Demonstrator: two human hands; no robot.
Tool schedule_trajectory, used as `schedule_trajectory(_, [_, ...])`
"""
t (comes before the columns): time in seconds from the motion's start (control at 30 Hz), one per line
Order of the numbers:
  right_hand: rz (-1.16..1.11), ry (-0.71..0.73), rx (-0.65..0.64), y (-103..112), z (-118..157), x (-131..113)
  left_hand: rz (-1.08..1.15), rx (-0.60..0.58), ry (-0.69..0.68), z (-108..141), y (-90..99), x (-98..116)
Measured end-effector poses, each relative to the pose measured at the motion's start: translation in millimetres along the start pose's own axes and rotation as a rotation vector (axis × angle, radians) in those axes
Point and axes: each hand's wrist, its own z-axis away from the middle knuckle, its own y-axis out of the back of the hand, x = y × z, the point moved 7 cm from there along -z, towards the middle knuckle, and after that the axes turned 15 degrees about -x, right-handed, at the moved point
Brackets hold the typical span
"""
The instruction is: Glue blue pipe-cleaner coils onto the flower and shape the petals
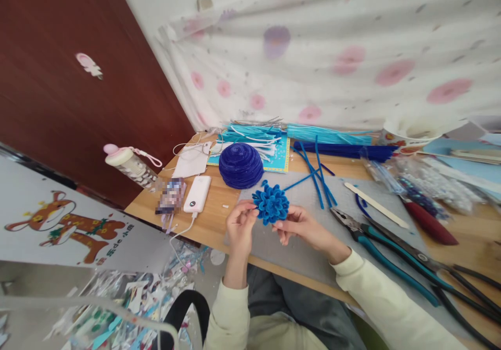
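A blue pipe-cleaner flower (271, 203) with many curled petals is held up over the grey mat (258, 243). The fingers of my left hand (240, 223) pinch its left edge. On the opposite side, my right hand (297, 225) is closed at the flower's lower right; its fingertips are partly hidden behind the petals. Behind the flower sits a dark blue dome (241, 165) wound in fuzzy strands. Several loose blue pipe cleaners (319, 175) lie to the right, one reaching toward the flower.
Pliers (376, 240), scissors (420, 256), a wooden stick (376, 205) and a red-handled tool (430, 222) lie on the right. Pipe-cleaner bundles (329, 135) line the back. A white power bank (197, 193), a phone (171, 196) and a bottle (131, 167) stand left.
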Motion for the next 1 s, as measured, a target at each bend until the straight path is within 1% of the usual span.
schedule_trajectory(0.1, [0.011,-0.034,-0.038,-6,0,0,-0.054,0.001,-0.009,-1,2.0,1])
schedule_trajectory(0.27, [0.027,-0.064,-0.055,-9,0,-1,-0.142,0.034,-0.021,-2,2.1,5])
schedule_trajectory(0.43, [0.044,-0.101,-0.107,-13,1,0,-0.115,0.062,0.011,-1,1.4,2])
schedule_trajectory(0.5, [0.030,-0.082,-0.132,-12,2,-3,-0.075,0.082,0.027,0,4.2,-1])
schedule_trajectory(0.57, [-0.011,-0.032,-0.111,-6,4,-7,-0.035,0.085,0.033,0,7.1,-4])
schedule_trajectory(0.63, [-0.057,0.009,-0.052,2,6,-10,-0.007,0.070,0.050,-1,9.0,-6])
schedule_trajectory(0.7, [-0.065,0.009,-0.012,6,7,-10,0.003,0.043,0.079,-1,9.3,-8])
schedule_trajectory(0.77, [-0.040,-0.003,-0.015,6,6,-11,0.017,0.005,0.104,-2,7.5,-9])
schedule_trajectory(0.87, [-0.019,-0.011,-0.035,4,5,-11,0.032,-0.036,0.095,-2,3.2,-5])
schedule_trajectory(1.0, [-0.034,0.015,0.001,7,5,-10,0.091,0.001,0.095,0,1.9,0])
